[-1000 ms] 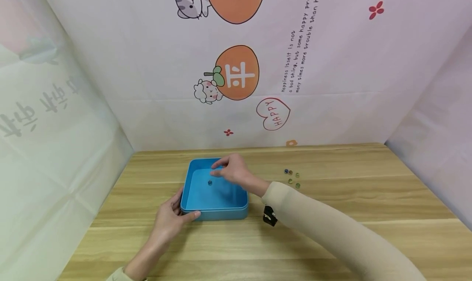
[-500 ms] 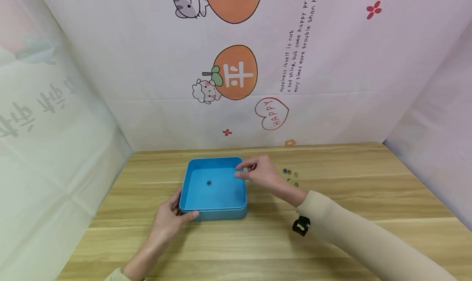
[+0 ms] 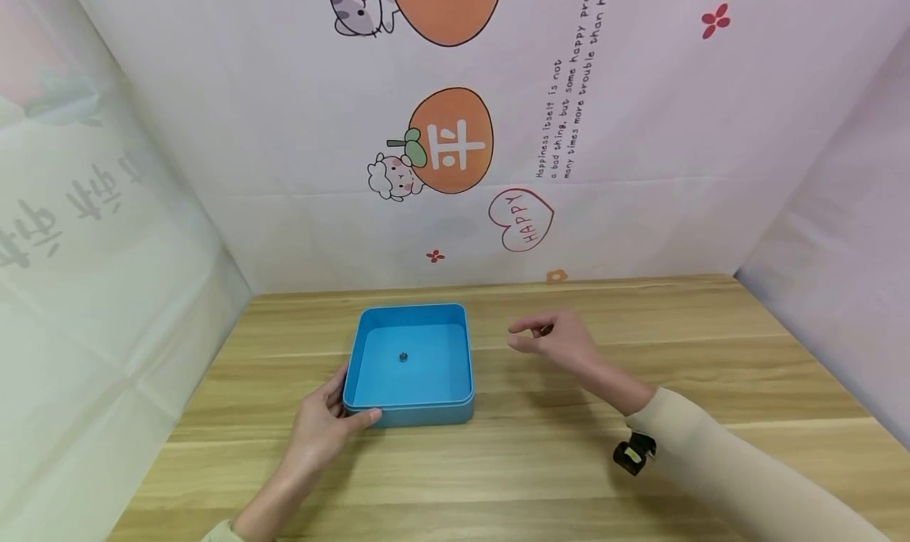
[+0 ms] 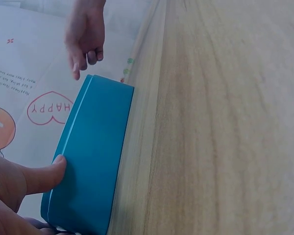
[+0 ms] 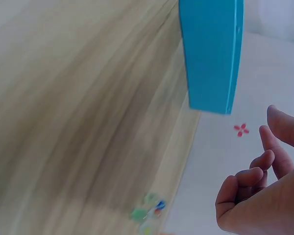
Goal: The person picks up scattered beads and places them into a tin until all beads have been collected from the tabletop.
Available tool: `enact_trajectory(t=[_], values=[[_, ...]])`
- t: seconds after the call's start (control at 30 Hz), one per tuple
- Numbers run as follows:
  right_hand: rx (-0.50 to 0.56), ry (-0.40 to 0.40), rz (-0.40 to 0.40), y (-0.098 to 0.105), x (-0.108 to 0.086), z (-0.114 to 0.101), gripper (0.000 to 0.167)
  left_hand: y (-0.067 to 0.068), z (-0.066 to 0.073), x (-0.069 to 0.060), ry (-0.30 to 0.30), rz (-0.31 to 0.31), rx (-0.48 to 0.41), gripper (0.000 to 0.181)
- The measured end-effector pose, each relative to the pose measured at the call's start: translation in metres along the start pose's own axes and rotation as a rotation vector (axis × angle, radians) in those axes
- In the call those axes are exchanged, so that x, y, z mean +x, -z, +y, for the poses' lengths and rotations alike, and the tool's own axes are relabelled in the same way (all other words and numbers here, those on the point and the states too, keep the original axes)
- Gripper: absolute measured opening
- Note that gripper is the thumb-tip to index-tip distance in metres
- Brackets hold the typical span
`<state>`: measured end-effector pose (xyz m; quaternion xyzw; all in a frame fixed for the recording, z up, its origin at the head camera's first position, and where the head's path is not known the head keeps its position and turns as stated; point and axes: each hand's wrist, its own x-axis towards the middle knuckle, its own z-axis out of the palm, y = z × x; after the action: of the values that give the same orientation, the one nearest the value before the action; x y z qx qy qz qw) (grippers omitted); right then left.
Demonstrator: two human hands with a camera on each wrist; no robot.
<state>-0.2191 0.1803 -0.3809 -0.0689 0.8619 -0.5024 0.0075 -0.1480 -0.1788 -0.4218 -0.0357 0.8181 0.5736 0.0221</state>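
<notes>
Blue plastic walls make up an open, square box [image 3: 419, 415] standing flat on the wooden table [image 3: 426, 487], left of the middle. The left hand [image 3: 320, 431] holds its near left corner, thumb pressed on the near wall and fingers against the left side, a grip that seems meant to keep the box from sliding. One small dark marble [image 3: 403, 357] sits on the box floor, well clear of the walls, which would likely stop it if it rolled. Right of the box, apart from it, the right hand [image 3: 565, 344] hangs above the table; its grip is narrow, thumb and forefinger a little apart and the other fingers curled, with nothing visible between them. Small glassy pieces [image 5: 138, 214] lie loosely grouped on the table near that hand, blurred in the right wrist view, so I cannot count them.
</notes>
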Motion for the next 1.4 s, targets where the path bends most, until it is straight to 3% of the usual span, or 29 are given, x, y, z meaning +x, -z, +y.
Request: enact_trajectory(t=[0.67,1.07,1.4], values=[[-0.059,-0.097,0.045,0.052,-0.013,0.055,0.037,0.0,0.0,0.0,0.009,0.013,0.016,0.096],[-0.121,-0.162,-0.001,0.062,-0.013,0.071,0.04,0.0,0.0,0.0,0.007,0.016,0.005,0.096],[-0.18,-0.177,0.006,0.056,-0.007,0.08,0.031,0.0,0.0,-0.001,0.004,0.018,0.013,0.097]])
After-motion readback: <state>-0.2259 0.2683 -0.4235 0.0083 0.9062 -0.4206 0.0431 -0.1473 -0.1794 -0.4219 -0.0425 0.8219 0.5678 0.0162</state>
